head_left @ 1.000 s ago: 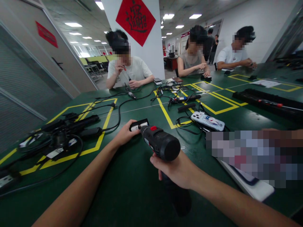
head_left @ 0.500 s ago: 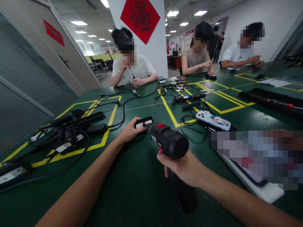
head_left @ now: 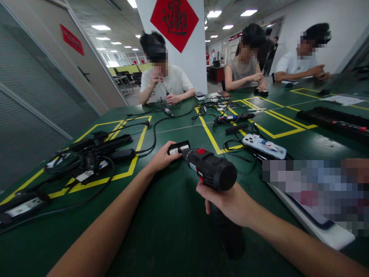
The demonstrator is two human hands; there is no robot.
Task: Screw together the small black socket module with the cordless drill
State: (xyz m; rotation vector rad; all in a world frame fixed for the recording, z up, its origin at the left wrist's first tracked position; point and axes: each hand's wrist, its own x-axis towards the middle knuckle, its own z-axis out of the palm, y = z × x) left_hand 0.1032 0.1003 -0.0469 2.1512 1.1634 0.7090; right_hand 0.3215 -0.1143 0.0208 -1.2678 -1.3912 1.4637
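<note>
My left hand (head_left: 161, 158) is closed on the near-left side of a small black case (head_left: 185, 144) on the table, with a white part (head_left: 174, 151) inside it. In my right hand (head_left: 229, 202) is a black cordless drill (head_left: 211, 166) with red accents, its fingers wrapped round the grip below the body. The drill points away from me, its chuck right at the case. Its tip appears to meet the white part, but the chuck and my left fingers hide the exact contact.
Black cables and devices (head_left: 89, 156) lie to the left within yellow tape. Pen-like electric tools (head_left: 235, 117) and a phone in a patterned case (head_left: 264, 146) lie to the right. A long black tray (head_left: 331, 119) is farther right. Three people sit across the green table (head_left: 161, 238).
The whole scene has shifted slightly rightward in view. Both hands, the drill and the case keep the same arrangement, with the drill tip still at the case.
</note>
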